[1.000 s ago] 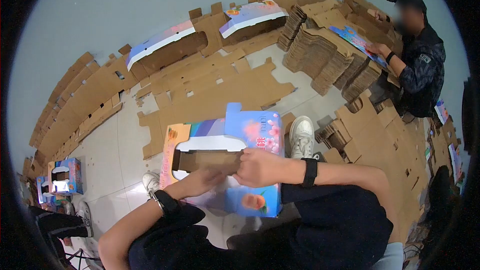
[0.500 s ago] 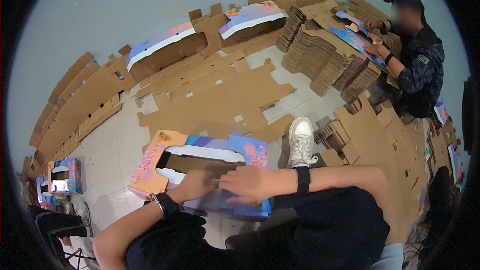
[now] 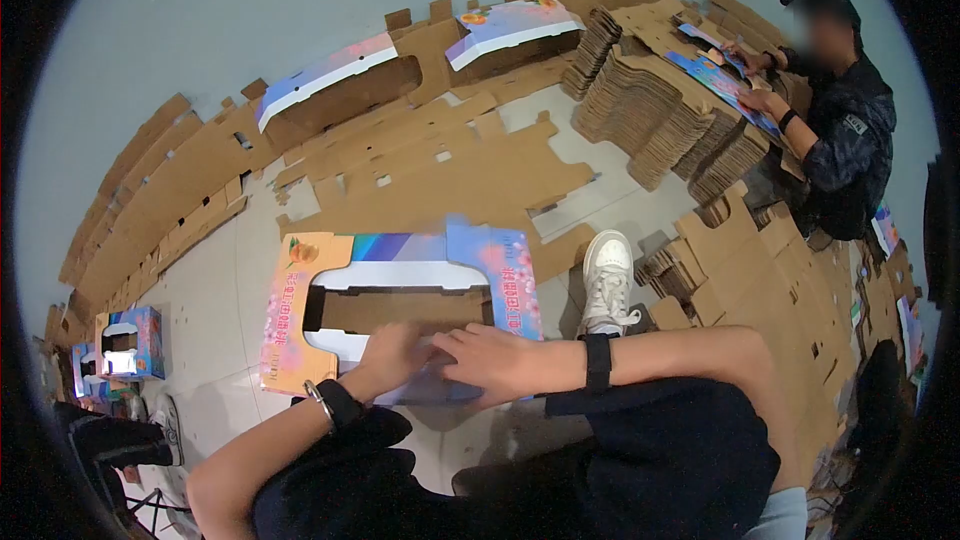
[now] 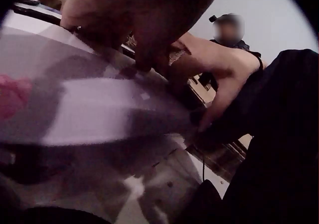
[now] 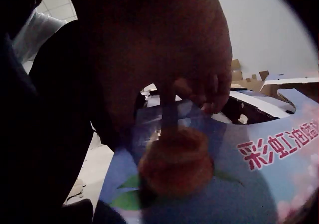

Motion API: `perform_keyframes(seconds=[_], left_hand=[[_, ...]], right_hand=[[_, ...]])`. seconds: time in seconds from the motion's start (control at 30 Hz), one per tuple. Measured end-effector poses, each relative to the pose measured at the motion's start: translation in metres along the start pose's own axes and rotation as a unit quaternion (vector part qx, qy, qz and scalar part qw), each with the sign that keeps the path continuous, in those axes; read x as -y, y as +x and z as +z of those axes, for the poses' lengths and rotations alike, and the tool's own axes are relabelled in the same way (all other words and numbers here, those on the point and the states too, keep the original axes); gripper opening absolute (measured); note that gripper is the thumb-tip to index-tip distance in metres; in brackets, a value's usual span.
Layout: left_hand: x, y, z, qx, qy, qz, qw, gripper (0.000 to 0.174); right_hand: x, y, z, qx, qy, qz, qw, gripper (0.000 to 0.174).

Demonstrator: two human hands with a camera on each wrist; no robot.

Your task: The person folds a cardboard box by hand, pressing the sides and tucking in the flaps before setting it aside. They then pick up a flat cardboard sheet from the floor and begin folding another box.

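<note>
A printed cardboard box [image 3: 290, 330], orange at its left end and blue-pink at its right, lies before me with a large opening in its top. My left hand [image 3: 388, 358], blurred in the head view, grips the near edge of that opening. Close beside it, my right hand [image 3: 490, 362] holds the same near side. In the right wrist view its thumb lies on the outer face and its fingers bend over the edge, above a printed peach [image 5: 174, 161]. Bare brown cardboard [image 3: 410, 310] shows inside the box. The hands hide part of the near panel.
Flat brown cardboard [image 3: 450, 175] covers the floor ahead. Tall stacks of sheets [image 3: 640, 120] stand at the right, where another person [image 3: 840, 130] handles a printed sheet [image 3: 720, 80]. My white shoe [image 3: 608, 280] is right of the box. Finished-looking boxes [image 3: 145, 340] stand far left.
The box has shifted left, and its tilt has straightened since half a second ago. Both hands moved left along its near side. The other person's far hand has come down to the printed sheets.
</note>
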State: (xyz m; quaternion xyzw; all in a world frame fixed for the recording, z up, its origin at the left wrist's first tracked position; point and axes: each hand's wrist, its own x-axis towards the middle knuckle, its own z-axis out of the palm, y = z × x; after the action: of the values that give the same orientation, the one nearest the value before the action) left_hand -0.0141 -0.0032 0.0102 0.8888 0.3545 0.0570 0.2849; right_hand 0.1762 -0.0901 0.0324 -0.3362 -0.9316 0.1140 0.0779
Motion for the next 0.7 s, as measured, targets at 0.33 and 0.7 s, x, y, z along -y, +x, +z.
perform_keyframes(seconds=[0.33,0.7], left_hand=[[-0.015,0.002,-0.008,-0.023,0.003,-0.123,0.992,0.036],[-0.028,0.012,-0.014,-0.118,-0.001,-0.109,0.987,0.035]], right_hand=[[0.003,0.006,0.02,-0.06,-0.246,-0.09,0.963,0.018],[-0.011,0.003,0.015,-0.071,-0.269,-0.091,0.956,0.015]])
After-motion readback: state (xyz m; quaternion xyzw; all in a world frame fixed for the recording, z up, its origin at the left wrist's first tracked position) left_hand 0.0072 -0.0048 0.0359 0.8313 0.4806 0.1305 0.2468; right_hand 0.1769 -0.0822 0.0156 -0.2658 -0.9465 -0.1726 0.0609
